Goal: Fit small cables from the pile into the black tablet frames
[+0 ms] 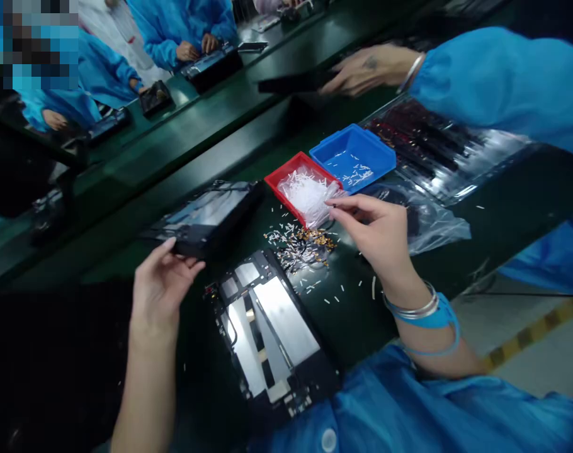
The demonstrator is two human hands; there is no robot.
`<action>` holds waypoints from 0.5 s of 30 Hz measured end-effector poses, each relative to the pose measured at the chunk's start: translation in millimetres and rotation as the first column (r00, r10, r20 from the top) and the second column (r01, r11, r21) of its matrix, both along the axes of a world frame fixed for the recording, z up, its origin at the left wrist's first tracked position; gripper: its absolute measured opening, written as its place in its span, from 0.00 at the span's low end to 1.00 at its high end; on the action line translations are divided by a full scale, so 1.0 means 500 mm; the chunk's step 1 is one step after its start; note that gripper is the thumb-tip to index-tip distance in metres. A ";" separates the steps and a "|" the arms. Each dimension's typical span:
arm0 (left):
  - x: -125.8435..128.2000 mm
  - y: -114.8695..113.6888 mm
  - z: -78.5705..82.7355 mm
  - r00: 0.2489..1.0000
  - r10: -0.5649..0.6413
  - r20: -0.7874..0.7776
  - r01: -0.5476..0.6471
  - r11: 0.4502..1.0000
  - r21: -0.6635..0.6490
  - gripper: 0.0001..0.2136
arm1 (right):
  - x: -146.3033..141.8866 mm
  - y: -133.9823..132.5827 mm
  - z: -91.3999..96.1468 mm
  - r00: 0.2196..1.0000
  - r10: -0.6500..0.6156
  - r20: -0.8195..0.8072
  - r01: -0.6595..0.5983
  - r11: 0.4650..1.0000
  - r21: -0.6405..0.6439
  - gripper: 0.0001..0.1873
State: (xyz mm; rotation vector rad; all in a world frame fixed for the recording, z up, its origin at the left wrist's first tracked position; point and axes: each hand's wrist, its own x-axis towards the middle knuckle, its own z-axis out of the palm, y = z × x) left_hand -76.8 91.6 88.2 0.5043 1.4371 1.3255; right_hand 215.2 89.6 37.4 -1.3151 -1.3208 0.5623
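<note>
My left hand (pixel 161 283) grips the near edge of an opened tablet (pixel 206 211), thumb above and fingers beneath. Silvery panels show on its upper face; whether it rests on anything underneath is unclear. In front of me lies a second opened tablet (pixel 286 314), its silver battery panels and circuit parts exposed. My right hand (pixel 376 229) is closed in a pinch over the corner of a red bin (pixel 279 189), with a tiny dark thing at the fingertips. That bin holds a plastic bag of small white strips (pixel 305 192).
Loose white strips and gold-tipped small parts (pixel 305 245) lie scattered beside the red bin. A blue bin (pixel 385 157) adjoins it. Behind are a clear tray (pixel 456 151) and plastic bag (pixel 442 229). A co-worker's hand (pixel 371 66) holds a dark flat object. Other people work across the bench.
</note>
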 end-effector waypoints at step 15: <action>0.129 -0.456 -0.111 0.916 -0.034 0.400 0.045 0.999 -0.017 0.08 | -0.018 0.027 -0.042 0.966 0.106 -0.237 -0.098 0.994 0.046 0.09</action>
